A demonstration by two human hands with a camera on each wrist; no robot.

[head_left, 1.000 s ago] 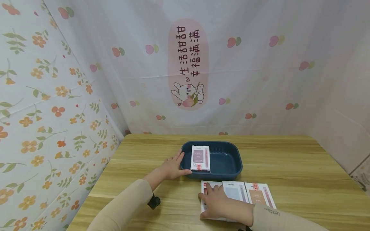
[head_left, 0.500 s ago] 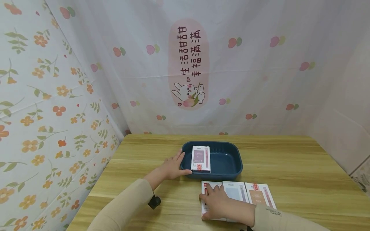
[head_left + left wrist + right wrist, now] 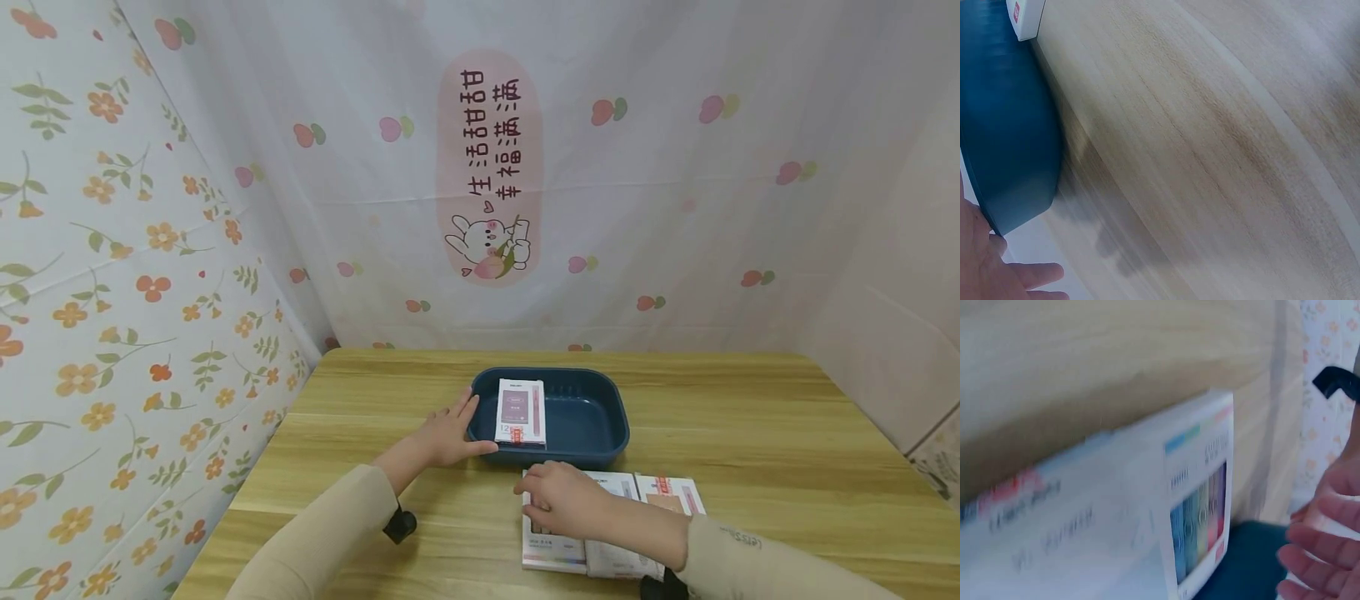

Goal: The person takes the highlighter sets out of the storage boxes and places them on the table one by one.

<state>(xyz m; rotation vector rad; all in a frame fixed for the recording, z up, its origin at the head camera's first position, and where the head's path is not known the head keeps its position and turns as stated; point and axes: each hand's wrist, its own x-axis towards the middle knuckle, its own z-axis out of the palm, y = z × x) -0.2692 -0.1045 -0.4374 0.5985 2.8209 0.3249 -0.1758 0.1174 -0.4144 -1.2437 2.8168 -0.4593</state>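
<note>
My left hand rests against the left end of a dark blue plastic tub, its fingers straight along the rim and the thumb at the front. In the tub, toward the left, lies a white box with a purple panel. Three similar boxes lie side by side in front of it: a left box, a middle box and an orange-panelled right box. My right hand hangs over the left and middle ones, fingers loosely bent, holding nothing. Coloured pens show through a box window in the right wrist view.
The wood-grain table reaches back to a white printed curtain. A flowered cloth borders the left side. A black wrist camera hangs below my left sleeve.
My right hand has lifted from the left box and shifted slightly away from me, its fingers drawing in; the sleeve covers more of the right box. The left hand and tub stay put.
</note>
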